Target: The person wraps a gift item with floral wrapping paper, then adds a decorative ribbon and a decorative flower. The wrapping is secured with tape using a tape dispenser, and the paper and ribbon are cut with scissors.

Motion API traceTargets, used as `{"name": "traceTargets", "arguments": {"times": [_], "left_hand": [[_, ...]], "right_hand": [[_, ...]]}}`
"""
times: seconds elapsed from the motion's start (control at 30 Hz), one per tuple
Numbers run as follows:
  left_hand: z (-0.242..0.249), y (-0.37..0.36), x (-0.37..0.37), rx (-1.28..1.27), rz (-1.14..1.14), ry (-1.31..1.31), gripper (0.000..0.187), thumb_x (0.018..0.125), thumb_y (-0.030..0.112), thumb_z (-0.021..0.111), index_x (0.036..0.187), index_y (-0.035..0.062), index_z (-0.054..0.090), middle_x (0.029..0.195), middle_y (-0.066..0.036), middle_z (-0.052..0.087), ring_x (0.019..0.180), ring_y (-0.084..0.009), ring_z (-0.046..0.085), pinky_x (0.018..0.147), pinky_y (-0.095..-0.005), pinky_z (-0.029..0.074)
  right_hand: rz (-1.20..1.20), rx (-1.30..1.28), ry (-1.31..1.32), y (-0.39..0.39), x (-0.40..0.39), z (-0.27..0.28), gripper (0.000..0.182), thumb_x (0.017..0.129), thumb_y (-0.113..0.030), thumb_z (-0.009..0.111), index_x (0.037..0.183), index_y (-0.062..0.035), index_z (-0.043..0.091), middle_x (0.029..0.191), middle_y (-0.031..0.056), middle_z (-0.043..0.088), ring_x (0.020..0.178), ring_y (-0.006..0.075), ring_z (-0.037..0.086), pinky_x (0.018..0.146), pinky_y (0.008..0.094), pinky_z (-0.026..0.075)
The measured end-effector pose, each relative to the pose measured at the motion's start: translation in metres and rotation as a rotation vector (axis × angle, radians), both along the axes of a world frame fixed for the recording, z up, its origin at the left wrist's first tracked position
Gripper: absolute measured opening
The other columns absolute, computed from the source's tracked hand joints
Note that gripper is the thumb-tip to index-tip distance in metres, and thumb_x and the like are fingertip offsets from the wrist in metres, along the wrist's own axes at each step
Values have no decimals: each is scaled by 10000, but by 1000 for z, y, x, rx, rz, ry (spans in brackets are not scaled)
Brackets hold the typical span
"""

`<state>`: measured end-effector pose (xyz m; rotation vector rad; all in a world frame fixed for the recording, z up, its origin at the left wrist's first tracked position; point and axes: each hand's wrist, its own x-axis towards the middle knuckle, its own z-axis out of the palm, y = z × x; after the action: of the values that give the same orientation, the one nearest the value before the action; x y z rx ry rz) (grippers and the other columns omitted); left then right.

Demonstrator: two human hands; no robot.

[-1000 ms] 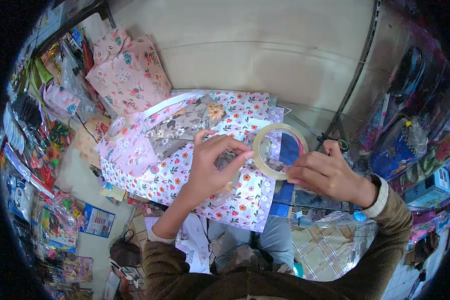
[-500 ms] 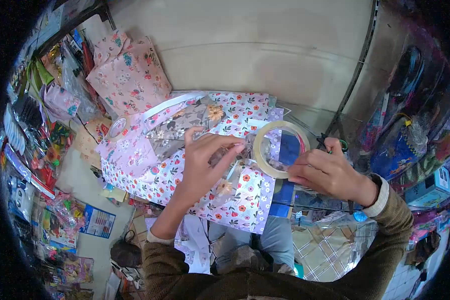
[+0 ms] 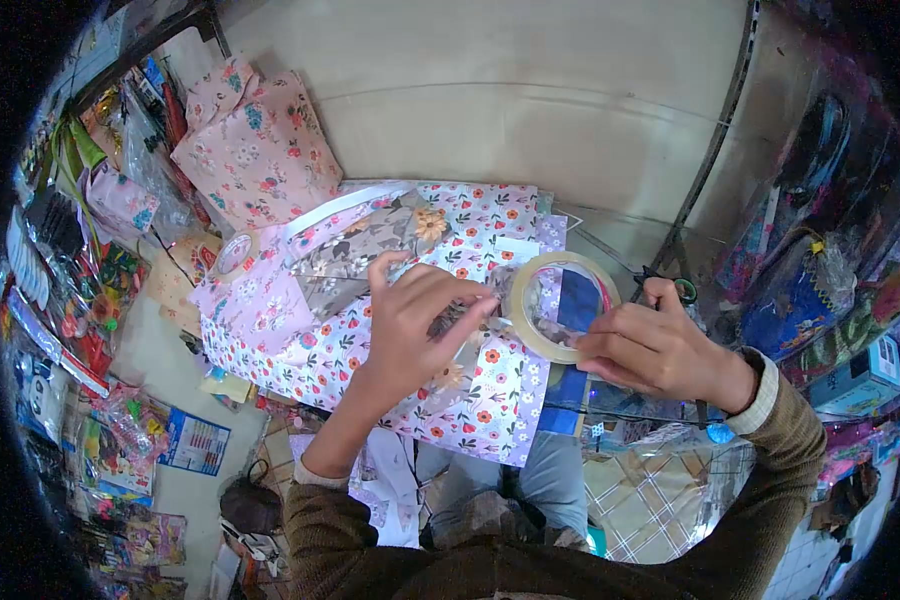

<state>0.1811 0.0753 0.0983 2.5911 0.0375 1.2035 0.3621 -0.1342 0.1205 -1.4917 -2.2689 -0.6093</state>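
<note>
My right hand (image 3: 660, 345) is closed on the lower right rim of a large roll of clear tape (image 3: 519, 322), tilted up above the paper. To the left of the roll, my left hand (image 3: 410, 315) pinches with thumb and forefinger close to its edge, apparently on the tape's loose end, which is hard to see. Beneath both hands lies white wrapping paper (image 3: 500, 420) with red and orange flowers. A grey floral piece (image 3: 340, 265) rests on it, partly behind my left hand. Black and green scissor-like handles (image 3: 684, 291) show just behind my right hand.
A pink floral bag or wrapped bundle (image 3: 260, 150) stands at the back left, with a smaller tape roll (image 3: 236, 254) in front of it. Packaged goods (image 3: 120, 450) crowd the left side. Plastic-wrapped items and a blue box (image 3: 855, 380) are on the right.
The tape roll has shifted slightly down and right. My left hand has barely moved, its fingertips slightly lower and to the right. My right hand keeps its hold.
</note>
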Motion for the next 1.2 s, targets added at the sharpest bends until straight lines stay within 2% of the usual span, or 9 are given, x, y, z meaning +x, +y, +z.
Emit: {"name": "traceTargets", "arguments": {"times": [0.17,0.47,0.57,0.77,0.87,0.97,1.0,1.1,1.2], "left_hand": [[-1,-3,2,13,6,-40,45,792,146,700,815,118,674,731,16,646,703,-141,592,936,-389,272],[8,-29,-9,-54,-36,112,53,778,108,701,822,108,671,753,0,654,757,-148,604,967,-394,268],[10,-34,-11,-64,-90,118,56,768,100,704,813,108,672,753,1,654,760,-150,604,965,-399,272],[13,-42,-17,-62,-143,83,51,766,102,696,785,111,649,702,12,627,710,-148,589,931,-393,277],[4,-35,-17,-96,-54,97,86,719,88,706,781,114,651,721,3,632,748,-152,597,961,-388,264],[-1,-33,-18,-84,-18,93,88,698,95,695,740,122,623,648,30,591,693,-140,580,934,-392,272],[-2,-32,-18,-93,-9,76,88,694,98,693,735,124,619,647,32,588,692,-140,580,935,-393,270],[-3,-30,-19,-106,-2,51,89,693,106,692,726,126,613,649,34,583,697,-142,579,939,-399,264],[-2,-29,-21,-69,-20,58,86,713,116,702,736,124,619,664,28,592,713,-148,577,944,-408,258]], "right_hand": [[-59,-84,42,-1,-6,10,213,814,-238,676,942,-93,588,883,25,579,841,172,564,692,343,347],[-224,-156,146,-3,-10,11,210,844,-258,629,912,-76,548,859,64,576,811,226,549,707,366,364],[-280,-69,128,-3,-12,8,219,835,-252,636,895,-65,539,785,96,584,746,278,571,707,385,392],[-479,-172,329,-3,-3,11,257,816,-276,651,870,-53,533,664,138,581,638,365,588,638,442,446],[-429,-183,240,-6,-5,2,284,812,-310,658,877,-60,541,696,140,598,645,365,596,610,449,463],[-345,-334,330,-8,-14,3,313,808,-331,665,915,-63,544,720,140,608,660,373,597,600,441,478],[-375,-426,357,-9,-16,7,329,817,-325,659,955,-52,539,769,155,611,702,374,604,619,443,480],[-171,-621,394,-15,-4,22,334,832,-298,647,1016,-42,538,869,177,609,813,363,607,691,445,476],[-74,-746,231,-31,12,34,340,842,-269,635,1059,-28,533,947,190,597,911,359,588,782,446,455]]}}
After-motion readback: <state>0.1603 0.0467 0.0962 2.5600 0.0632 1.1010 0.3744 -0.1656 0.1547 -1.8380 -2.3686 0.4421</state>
